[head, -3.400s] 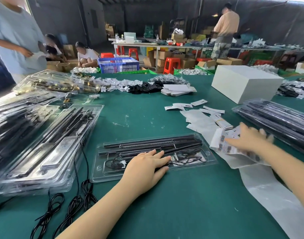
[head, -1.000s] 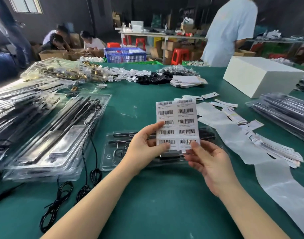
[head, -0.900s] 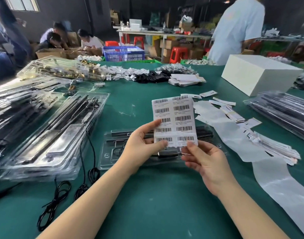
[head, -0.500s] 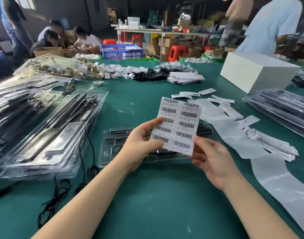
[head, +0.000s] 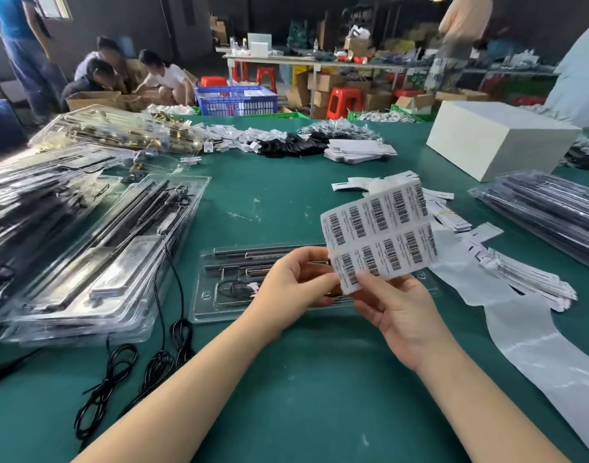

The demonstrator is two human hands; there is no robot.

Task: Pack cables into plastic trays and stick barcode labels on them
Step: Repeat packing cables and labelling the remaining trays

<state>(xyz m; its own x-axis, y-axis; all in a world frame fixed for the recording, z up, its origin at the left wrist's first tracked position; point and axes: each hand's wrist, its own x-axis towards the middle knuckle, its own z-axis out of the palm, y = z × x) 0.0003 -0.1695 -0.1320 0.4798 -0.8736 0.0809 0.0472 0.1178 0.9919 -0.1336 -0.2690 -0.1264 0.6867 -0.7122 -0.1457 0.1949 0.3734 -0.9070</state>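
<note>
Both hands, left hand (head: 294,282) and right hand (head: 398,315), pinch the barcode sheet (head: 379,235) just above the packed tray (head: 219,292). Cables are in, I reckon; no label visible on it yet.

A sheet of white barcode labels (head: 379,233) is held above a clear plastic tray of black cables (head: 233,279), between the left hand (head: 293,285) and the right hand (head: 396,309). Left of that tray lies a stack of clear plastic trays (head: 96,259), with loose black coiled cables (head: 132,369) before it. Right of the tray lie white backing-paper strips (head: 536,349); behind them stands a white rectangular box (head: 496,138), all on the green table (head: 303,396).
</note>
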